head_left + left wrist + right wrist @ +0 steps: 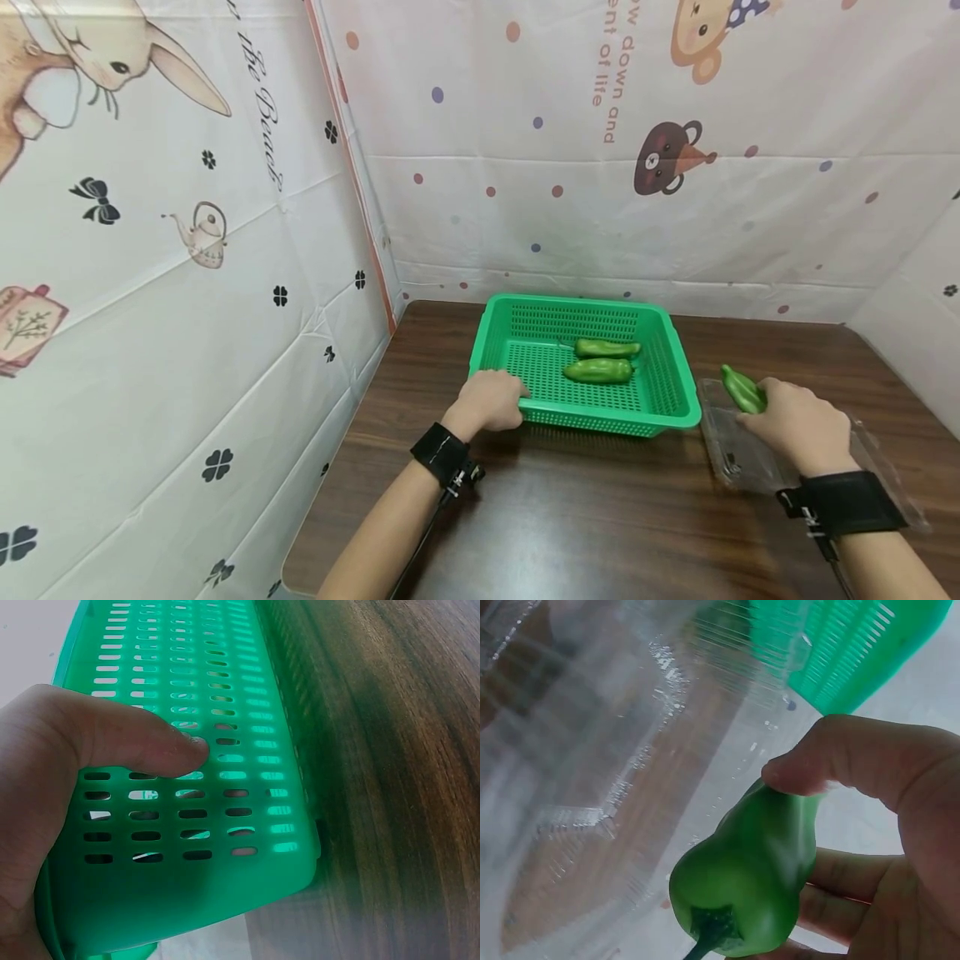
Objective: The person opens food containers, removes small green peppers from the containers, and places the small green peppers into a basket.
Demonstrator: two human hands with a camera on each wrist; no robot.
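My left hand (491, 400) grips the near left rim of a green plastic basket (585, 410), its thumb lying against the slotted outer wall (180, 889) in the left wrist view. Inside the basket lie two green peppers, one (607, 348) behind the other (598, 371). On the right, my right hand (806, 425) holds another green pepper (735, 877) between thumb and fingers, its stem end showing in the right wrist view. That hand is over a clear plastic container (738, 458), which it partly hides.
Everything stands on a dark wood-grain table (570, 517). Printed white sheets cover the left wall (247, 350) and the back wall (465, 217). Each wrist wears a black strap (441, 454) with a cable trailing from it.
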